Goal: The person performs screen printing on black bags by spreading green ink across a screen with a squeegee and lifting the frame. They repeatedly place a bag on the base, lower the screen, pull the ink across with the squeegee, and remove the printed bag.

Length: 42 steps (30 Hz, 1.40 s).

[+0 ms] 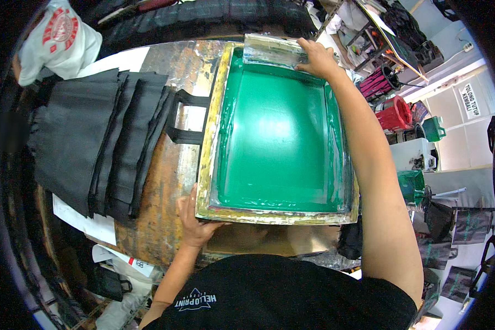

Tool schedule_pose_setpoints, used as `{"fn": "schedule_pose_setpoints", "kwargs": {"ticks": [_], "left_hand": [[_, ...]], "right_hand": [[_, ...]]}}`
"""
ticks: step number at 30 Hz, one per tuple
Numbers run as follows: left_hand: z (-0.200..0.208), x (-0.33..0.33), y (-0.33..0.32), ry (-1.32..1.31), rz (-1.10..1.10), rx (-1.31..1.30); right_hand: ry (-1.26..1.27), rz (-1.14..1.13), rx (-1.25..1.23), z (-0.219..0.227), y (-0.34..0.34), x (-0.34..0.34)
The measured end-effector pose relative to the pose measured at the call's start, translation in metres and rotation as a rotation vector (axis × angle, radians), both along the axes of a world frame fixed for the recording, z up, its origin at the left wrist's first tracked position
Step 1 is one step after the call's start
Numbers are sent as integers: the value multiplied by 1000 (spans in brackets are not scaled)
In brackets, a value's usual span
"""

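cluttered workshop, stained wooden table (162, 231); stack of black cloth bags (77, 121) along its left edge, white sheet (80, 220) showing beneath. wood-rimmed screen (275, 217) sits toward table's right edge, inside coated with wet-looking green ink (275, 143); black straps (187, 136) stick out past its left side. right hand (319, 59) clasps right end of the squeegee (272, 50) at the screen's far end, thumb opposite fingers. left hand (195, 225) touches near-left corner, thumb and fingers apart around it; can't tell how firmly. screen probably stiff-rimmed, fairly heavy with ink, mesh delicate: take the outer rim at corners. squeegee likely light, rigid, slippery where inked; hold its upper bar.
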<state>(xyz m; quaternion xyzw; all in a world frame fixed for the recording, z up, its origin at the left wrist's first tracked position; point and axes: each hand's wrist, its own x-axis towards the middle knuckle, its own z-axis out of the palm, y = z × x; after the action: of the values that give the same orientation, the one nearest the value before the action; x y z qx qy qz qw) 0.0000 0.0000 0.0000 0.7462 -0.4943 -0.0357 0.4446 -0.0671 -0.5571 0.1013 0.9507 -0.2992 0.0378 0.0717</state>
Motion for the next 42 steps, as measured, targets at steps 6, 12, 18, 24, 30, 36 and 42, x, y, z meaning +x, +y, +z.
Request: {"fn": "schedule_pose_setpoints", "kwargs": {"ticks": [6, 12, 18, 24, 30, 36, 42], "left_hand": [[4, -1, -3, -7, 15, -34], [5, -9, 5, 0, 60, -32], [-2, -4, -7, 17, 75, -39], [-5, -8, 0, 189, 38, -110], [-10, -3, -6, 167, 82, -57], [-24, 2, -8, 220, 10, -151], [-28, 11, -6, 136, 61, -76]], "right_hand": [[-14, -45, 46, 21, 42, -22], [-186, 53, 5, 41, 173, -106], [-272, -8, 34, 47, 322, -178], [-403, -53, -86, 15, 388, -197], [-539, -26, -180, -9, 402, -214], [-610, -25, -165, -21, 405, -219], [-615, -26, -136, -24, 410, -224]]}}
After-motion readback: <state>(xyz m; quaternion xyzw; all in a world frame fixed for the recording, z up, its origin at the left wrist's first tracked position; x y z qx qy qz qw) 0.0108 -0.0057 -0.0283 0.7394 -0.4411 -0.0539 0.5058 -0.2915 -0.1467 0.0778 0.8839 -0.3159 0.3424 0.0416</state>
